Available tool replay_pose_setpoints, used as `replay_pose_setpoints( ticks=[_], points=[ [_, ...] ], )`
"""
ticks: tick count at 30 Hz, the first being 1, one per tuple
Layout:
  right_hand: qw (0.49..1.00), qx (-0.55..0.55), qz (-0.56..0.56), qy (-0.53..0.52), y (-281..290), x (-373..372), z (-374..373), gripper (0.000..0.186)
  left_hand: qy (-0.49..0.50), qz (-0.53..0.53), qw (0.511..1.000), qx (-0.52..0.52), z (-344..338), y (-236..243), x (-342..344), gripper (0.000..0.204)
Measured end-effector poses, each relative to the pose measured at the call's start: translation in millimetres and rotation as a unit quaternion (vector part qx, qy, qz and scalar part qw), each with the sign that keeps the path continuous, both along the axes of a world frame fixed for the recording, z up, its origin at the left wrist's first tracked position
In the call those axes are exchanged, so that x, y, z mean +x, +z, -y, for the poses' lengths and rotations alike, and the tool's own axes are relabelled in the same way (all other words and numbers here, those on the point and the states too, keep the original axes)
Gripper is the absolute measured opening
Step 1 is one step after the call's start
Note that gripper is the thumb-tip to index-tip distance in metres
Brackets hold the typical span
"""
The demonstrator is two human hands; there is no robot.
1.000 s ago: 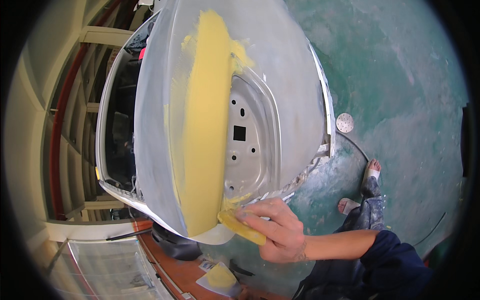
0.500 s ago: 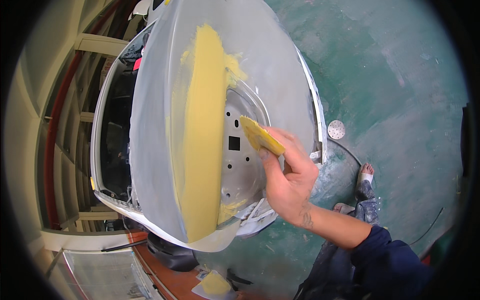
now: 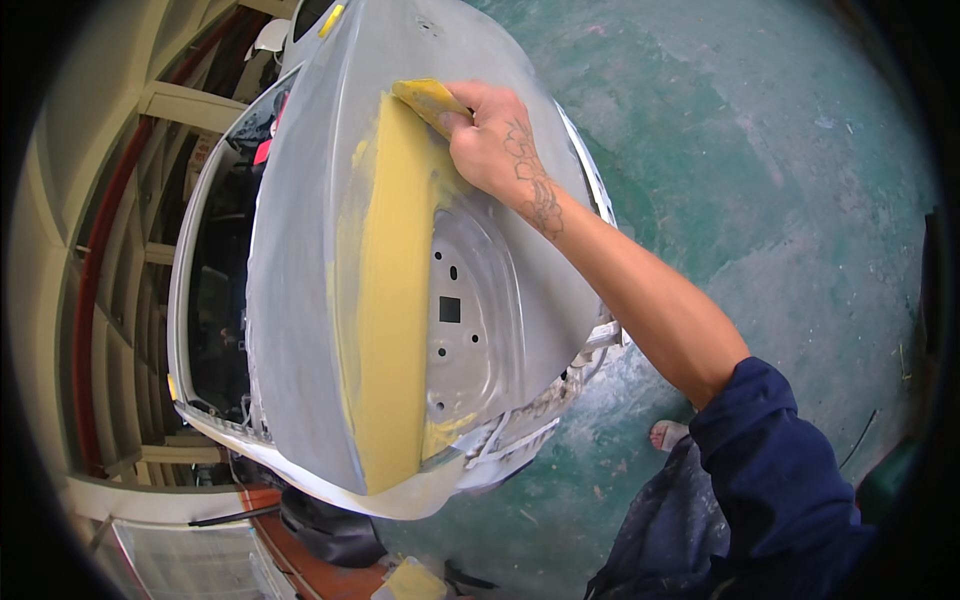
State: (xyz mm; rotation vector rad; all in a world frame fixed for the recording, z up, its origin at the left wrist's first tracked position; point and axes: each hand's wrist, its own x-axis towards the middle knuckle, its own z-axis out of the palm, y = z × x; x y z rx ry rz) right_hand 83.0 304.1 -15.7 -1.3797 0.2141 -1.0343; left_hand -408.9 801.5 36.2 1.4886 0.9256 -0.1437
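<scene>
My right hand (image 3: pixel 488 135) grips a yellow spreader (image 3: pixel 420 100), thumb pressed on its face, at the upper end of a long yellow band of filler (image 3: pixel 388 320) on a grey car body panel (image 3: pixel 300 300). The spreader's edge is on or very near the band. Beside the band, below my hand, lies a recessed metal section (image 3: pixel 470 300) with a square opening and several holes, with some filler smeared at its lower end. My left hand is out of view.
A dark car window (image 3: pixel 215 300) borders the panel on the left. A dark plastic part (image 3: pixel 330 525) and a board with yellow filler (image 3: pixel 408 583) lie at the bottom. The green floor (image 3: pixel 750 170) stretches to the right, with my foot (image 3: pixel 668 434) on it.
My right hand has moved from the band's lower end, up across the recessed section, to the band's upper end, still holding the spreader. The view has shifted slightly.
</scene>
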Motion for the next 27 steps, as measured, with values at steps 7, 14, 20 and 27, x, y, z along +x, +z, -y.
replay_pose_setpoints(
  ticks=[7, 14, 20, 27],
  points=[
    [0.998, 0.003, 0.059, 0.003, -4.2, -73.1, -64.3, 0.033, 0.074, -0.046, 0.996, 0.027, 3.3, -4.0, -2.5, 0.022],
    [0.997, -0.041, 0.061, 0.015, -0.1, -163.6, -136.8, 0.049, 0.065, -0.012, 0.998, -0.012, -6.4, -16.5, -9.5, 0.019],
    [0.998, -0.031, 0.038, 0.034, 0.0, -223.6, -204.8, 0.054, 0.116, -0.052, 0.991, -0.037, 44.4, 4.7, 8.9, 0.025],
    [0.99, -0.027, 0.033, 0.132, -2.6, -269.2, -227.2, 0.054, -0.059, 0.031, 0.995, -0.069, 35.7, 1.6, 17.8, 0.033]
  ],
)
